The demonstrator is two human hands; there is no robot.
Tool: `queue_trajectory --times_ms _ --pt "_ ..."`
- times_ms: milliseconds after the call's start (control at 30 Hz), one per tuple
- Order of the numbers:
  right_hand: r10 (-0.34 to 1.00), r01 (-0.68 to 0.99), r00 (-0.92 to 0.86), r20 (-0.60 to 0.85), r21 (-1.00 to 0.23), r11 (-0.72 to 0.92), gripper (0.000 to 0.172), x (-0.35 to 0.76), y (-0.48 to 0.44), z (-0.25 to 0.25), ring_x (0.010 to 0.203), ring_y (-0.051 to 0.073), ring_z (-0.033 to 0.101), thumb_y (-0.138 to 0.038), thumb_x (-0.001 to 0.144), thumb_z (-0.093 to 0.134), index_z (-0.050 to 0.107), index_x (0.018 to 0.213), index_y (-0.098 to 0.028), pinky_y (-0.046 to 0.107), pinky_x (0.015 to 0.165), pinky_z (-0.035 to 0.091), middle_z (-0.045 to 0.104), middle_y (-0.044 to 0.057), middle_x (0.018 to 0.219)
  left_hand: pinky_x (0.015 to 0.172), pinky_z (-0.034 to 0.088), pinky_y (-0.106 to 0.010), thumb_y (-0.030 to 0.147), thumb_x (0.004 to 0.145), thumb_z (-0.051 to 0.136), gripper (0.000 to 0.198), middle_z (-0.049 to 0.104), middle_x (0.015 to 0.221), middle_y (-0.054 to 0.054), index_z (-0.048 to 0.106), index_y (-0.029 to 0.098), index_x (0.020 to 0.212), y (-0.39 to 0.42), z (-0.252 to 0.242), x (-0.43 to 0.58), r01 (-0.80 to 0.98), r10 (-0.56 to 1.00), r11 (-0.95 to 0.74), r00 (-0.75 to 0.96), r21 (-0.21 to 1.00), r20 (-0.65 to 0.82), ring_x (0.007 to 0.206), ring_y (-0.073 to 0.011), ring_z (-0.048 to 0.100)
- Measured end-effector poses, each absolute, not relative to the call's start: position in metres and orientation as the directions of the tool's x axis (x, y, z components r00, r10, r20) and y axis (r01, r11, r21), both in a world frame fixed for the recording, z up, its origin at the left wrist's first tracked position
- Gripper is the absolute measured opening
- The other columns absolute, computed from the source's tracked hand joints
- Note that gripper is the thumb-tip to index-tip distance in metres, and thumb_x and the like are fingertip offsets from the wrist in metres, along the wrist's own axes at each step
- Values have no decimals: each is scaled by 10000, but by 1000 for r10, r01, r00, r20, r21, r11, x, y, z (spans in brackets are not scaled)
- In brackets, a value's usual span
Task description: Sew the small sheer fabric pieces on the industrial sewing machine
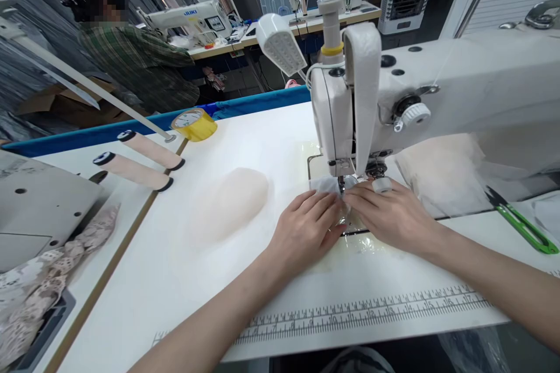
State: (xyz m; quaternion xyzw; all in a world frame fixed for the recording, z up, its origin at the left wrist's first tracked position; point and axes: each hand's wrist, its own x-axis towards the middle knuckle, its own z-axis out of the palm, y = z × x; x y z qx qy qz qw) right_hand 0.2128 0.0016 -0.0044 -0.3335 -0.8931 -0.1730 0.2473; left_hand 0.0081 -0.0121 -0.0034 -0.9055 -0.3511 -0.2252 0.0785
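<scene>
A white sewing machine (437, 87) stands on a white table (184, 268). A small piece of sheer white fabric (324, 186) lies under its presser foot (345, 179). My left hand (306, 227) rests on the table just in front of the foot, fingers together and pressing on the fabric. My right hand (389, 213) lies beside it to the right, fingers pinching the fabric near the needle; a white thimble-like ring (382, 185) sits on one finger.
A pale peach fabric pile (231, 201) lies left of my hands, more sheer fabric (437, 172) behind the machine arm. Green thread snips (522, 224) lie at right. Yellow tape roll (195, 123) and two thread cones (140, 160) sit far left. Another person (131, 52) works at a farther machine.
</scene>
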Motion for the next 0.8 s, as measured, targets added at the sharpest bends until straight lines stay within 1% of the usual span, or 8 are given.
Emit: queue_trajectory --times_ms 100,200,300,400,467,600,700,800 --pt "459 650 -679 573 178 739 247 211 5 -3 660 114 594 -21 834 481 671 899 -164 282 643 376 729 -10 908 898 513 -343 220 894 554 171 712 1043 -53 633 166 1036 -13 -4 8 658 592 -751 634 53 498 961 -184 666" --pt "440 675 -650 620 205 709 255 210 9 -2 554 95 534 -45 856 475 680 779 -175 273 553 326 717 -26 766 836 528 -338 240 875 584 183 697 1064 -53 620 170 1040 -12 -1 12 696 656 -706 576 128 488 944 -190 660" --pt "492 755 -551 674 151 639 229 212 11 -5 458 86 441 -156 892 514 706 781 -217 260 493 280 664 -46 608 767 531 -356 261 825 633 318 661 1097 -62 583 170 1126 -6 7 17 780 797 -587 511 216 321 959 -226 629" --pt "564 802 -446 695 32 596 272 213 13 -10 419 82 390 -315 933 499 731 803 -260 247 471 265 605 -54 514 723 506 -344 236 816 616 274 649 1036 -42 608 195 1086 5 12 24 807 844 -535 494 252 208 904 -219 611" --pt "587 815 -412 697 -6 579 337 212 14 -12 410 83 376 -363 946 468 740 776 -258 243 464 263 579 -47 485 710 482 -341 263 813 613 196 650 978 -32 640 202 996 11 12 30 826 862 -502 453 257 226 867 -215 607" --pt "580 824 -393 714 -7 566 404 211 15 -13 417 84 380 -360 954 444 740 712 -230 238 458 255 552 -26 465 752 442 -370 321 811 591 142 657 874 -24 648 195 846 15 5 42 869 877 -439 358 228 322 857 -227 601" --pt "590 825 -389 707 -17 565 410 211 15 -12 424 82 383 -373 953 443 740 710 -229 232 454 246 543 -25 463 770 426 -374 254 815 540 113 654 838 -23 637 198 827 13 2 45 877 873 -427 337 221 353 840 -223 596" --pt "596 821 -393 700 -24 570 403 211 15 -11 432 81 388 -389 954 443 743 731 -238 232 455 234 547 -28 472 774 420 -368 172 788 523 140 652 845 -20 637 206 862 12 1 42 871 876 -433 345 233 338 834 -217 599"
